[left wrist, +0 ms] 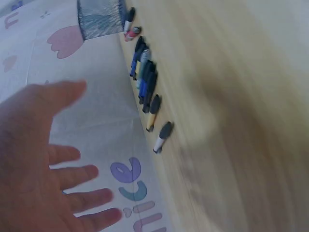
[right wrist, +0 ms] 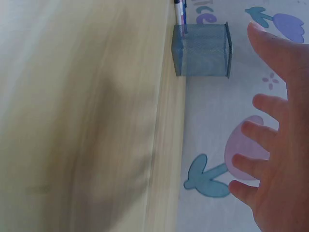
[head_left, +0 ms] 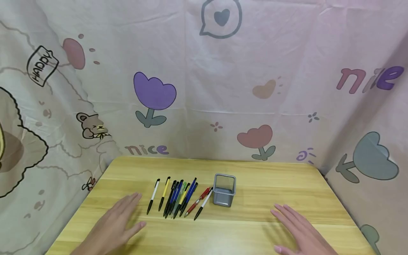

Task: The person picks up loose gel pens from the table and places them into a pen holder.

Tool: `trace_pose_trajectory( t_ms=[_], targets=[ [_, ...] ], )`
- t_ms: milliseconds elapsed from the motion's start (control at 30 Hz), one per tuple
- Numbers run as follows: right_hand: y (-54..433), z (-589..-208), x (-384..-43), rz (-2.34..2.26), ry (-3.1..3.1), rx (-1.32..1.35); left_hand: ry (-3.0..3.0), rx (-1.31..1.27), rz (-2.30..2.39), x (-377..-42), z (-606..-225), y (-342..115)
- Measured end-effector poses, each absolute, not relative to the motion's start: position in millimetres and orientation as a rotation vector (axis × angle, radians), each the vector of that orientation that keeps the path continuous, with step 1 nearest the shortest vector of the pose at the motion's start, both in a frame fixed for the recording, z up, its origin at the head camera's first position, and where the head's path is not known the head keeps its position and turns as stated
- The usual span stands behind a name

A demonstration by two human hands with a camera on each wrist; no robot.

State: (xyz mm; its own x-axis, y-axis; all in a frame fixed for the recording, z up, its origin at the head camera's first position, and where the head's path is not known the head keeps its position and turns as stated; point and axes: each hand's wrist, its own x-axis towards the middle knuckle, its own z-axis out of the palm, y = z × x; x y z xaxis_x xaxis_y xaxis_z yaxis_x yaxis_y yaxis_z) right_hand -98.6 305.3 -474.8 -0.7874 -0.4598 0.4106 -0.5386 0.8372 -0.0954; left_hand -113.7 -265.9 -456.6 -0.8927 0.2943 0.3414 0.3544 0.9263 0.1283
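Note:
My left hand (head_left: 111,223) hovers over the left side of the table, fingers straight and thumb spread, holding nothing. Nearest to it lies a white pen (head_left: 154,194) with black ends, then a yellow pen (head_left: 164,193). A bunch of several black, blue, green and yellow pens (head_left: 180,198) lies side by side in the middle. A red pen (head_left: 197,202) and another white pen (head_left: 204,203) lie to their right, beside a grey mesh pen holder (head_left: 224,198) standing upright. Over the right side is my right hand (head_left: 301,230), fingers extended and nothing in it.
The wooden table (head_left: 261,226) has its far edge against a pale printed curtain (head_left: 204,88) with flowers and lettering. Curtain cloth also hangs along the left and right sides.

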Motion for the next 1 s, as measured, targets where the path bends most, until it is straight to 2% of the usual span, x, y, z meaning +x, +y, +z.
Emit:
trace_pose_trajectory(
  t_ms=[300,500,800,1000],
  targets=[
    [278.0,-467.8,-113.6,0.497,-2.878,0.571,-2.843,-0.386,-0.499,-143.1,-448.3,-250.7],
    [267.3,-468.3,-132.3,0.736,-2.947,0.580,-2.903,-0.330,-0.609,-162.6,-451.1,-243.2],
    [248.6,-487.5,-163.2,1.163,-2.835,0.611,-2.964,-0.237,-0.698,-193.3,-460.5,-225.3],
    [232.9,-493.0,-182.0,1.413,-2.790,0.474,-2.984,-0.198,-0.661,-208.9,-467.5,-224.3]
  ],
)
